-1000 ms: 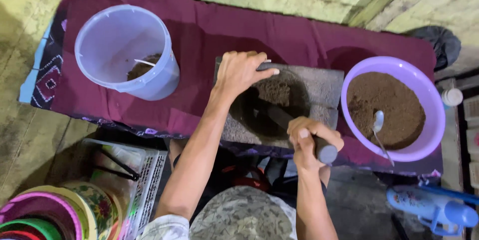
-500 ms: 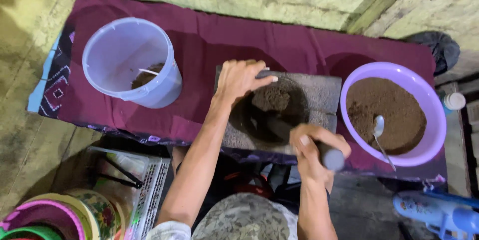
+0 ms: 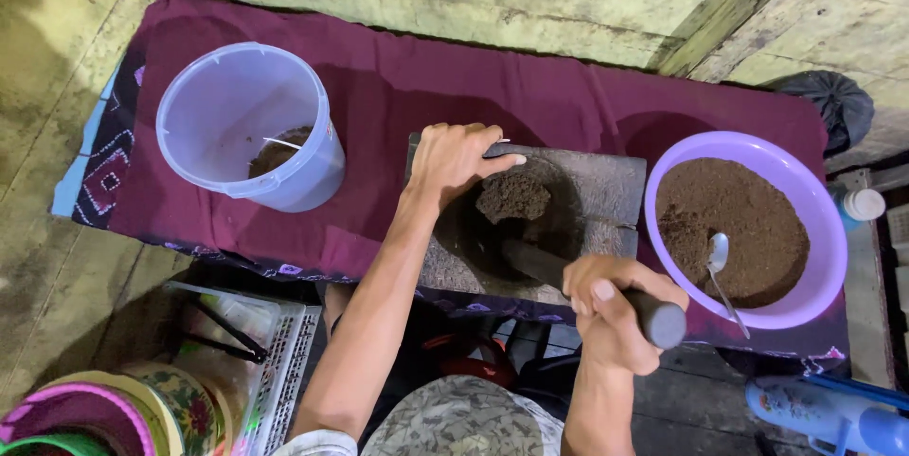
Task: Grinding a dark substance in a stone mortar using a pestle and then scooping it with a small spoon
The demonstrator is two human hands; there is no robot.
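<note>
Right hand (image 3: 611, 309) clenched around pestle (image 3: 587, 287), left hand (image 3: 454, 160) gripping mortar (image 3: 606, 196) rim, brown clump (image 3: 512, 196) inside, purple bowl (image 3: 826, 229) beside

A dark pestle (image 3: 606, 290) leans tilted into the grey stone mortar (image 3: 606, 196) holding a brown lump (image 3: 512, 197).
</note>
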